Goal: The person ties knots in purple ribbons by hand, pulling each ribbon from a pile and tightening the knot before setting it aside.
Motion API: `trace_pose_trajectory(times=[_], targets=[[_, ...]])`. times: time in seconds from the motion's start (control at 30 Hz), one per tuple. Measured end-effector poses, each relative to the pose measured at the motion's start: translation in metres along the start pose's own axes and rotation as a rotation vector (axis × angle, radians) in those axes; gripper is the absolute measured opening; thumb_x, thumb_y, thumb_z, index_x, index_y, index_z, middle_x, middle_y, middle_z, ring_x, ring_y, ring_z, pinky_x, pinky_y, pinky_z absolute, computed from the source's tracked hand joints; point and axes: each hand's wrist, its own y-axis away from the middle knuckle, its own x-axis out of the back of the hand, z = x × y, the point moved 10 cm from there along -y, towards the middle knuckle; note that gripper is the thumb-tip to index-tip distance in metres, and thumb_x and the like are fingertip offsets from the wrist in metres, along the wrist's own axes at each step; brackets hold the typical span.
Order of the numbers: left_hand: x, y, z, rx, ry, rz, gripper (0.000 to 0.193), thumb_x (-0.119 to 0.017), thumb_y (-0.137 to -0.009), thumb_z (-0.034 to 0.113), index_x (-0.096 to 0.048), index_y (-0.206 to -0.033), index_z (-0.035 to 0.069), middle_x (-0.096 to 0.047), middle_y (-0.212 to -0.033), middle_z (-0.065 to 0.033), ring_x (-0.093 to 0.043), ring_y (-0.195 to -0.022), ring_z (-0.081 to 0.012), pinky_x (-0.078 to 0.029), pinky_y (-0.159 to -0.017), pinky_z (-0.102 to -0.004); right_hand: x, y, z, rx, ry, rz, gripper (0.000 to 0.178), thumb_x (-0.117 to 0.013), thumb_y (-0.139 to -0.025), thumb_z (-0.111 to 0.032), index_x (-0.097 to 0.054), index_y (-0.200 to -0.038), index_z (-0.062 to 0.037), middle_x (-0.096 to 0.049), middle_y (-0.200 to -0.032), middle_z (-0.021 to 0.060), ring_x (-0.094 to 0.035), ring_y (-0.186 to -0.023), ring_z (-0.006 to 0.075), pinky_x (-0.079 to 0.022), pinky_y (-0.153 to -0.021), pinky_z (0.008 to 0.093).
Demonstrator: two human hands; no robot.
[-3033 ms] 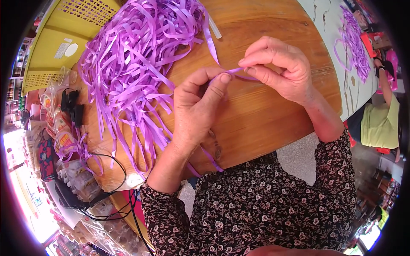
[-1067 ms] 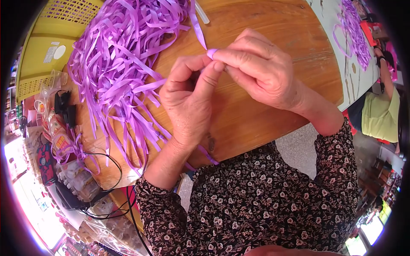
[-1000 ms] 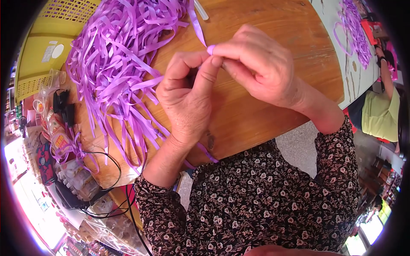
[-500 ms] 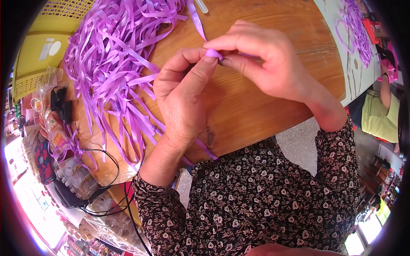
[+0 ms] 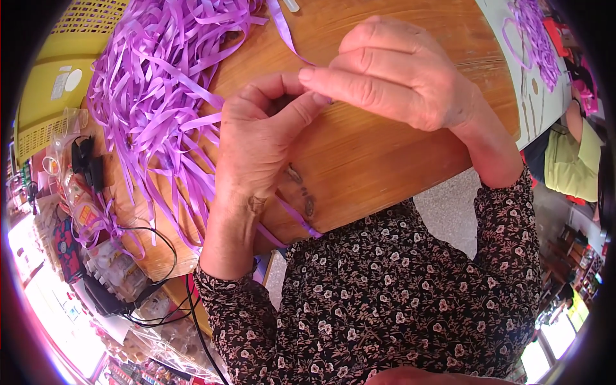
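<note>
Over the table, my left hand (image 5: 256, 135) pinches a purple ribbon (image 5: 284, 29) between thumb and forefinger. The ribbon runs down from the top edge of the view into my fingertips. My right hand (image 5: 401, 80) meets the left there, its forefinger lying across the pinch and its other fingers curled. The right thumb is hidden behind that hand, and most of the pinched ribbon is covered; only a small purple bit shows beside the left thumb. To the left of my hands spreads a big heap of purple ribbons (image 5: 163, 90), with loose ends hanging toward me.
A yellow perforated basket (image 5: 48, 96) stands at the far left of the wooden table (image 5: 385, 167). Black cables (image 5: 173, 247) and clear plastic bags (image 5: 119, 269) crowd the left edge. Another ribbon bundle (image 5: 539, 45) lies on a white surface at right, near a person in yellow-green (image 5: 571, 167).
My right hand has turned over, its forefinger now covering the left fingertips. The purple loop that showed between the fingers is mostly hidden. My left hand has shifted slightly left.
</note>
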Motion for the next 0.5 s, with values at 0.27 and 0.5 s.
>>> trace_pose_trajectory(times=[0.27,0.5], targets=[[0.001,0.000,0.004,-0.100,0.103,0.105,0.012,-0.066,-0.083,0.006,-0.061,-0.092,-0.001,-0.058,-0.077,0.0027,-0.047,-0.063,-0.0018,-0.036,-0.055,-0.0149,-0.007,0.013,0.044,-0.512,-0.375,0.003,0.026,-0.070,-0.071,-0.009,-0.061,-0.094,-0.0010,-0.057,-0.078,0.0071,-0.057,-0.073,0.0209,-0.045,-0.068,0.0354],[0.003,0.006,0.015,-0.243,0.104,0.151,0.008,-0.064,-0.083,0.004,-0.061,-0.090,0.001,-0.058,-0.079,0.0039,-0.048,-0.067,-0.0006,-0.039,-0.060,-0.0140,-0.017,0.016,0.043,-0.631,-0.540,0.045,0.010,-0.068,-0.076,0.001,-0.063,-0.085,0.0009,-0.061,-0.076,0.0054,-0.057,-0.069,0.0141,-0.045,-0.063,0.0242]])
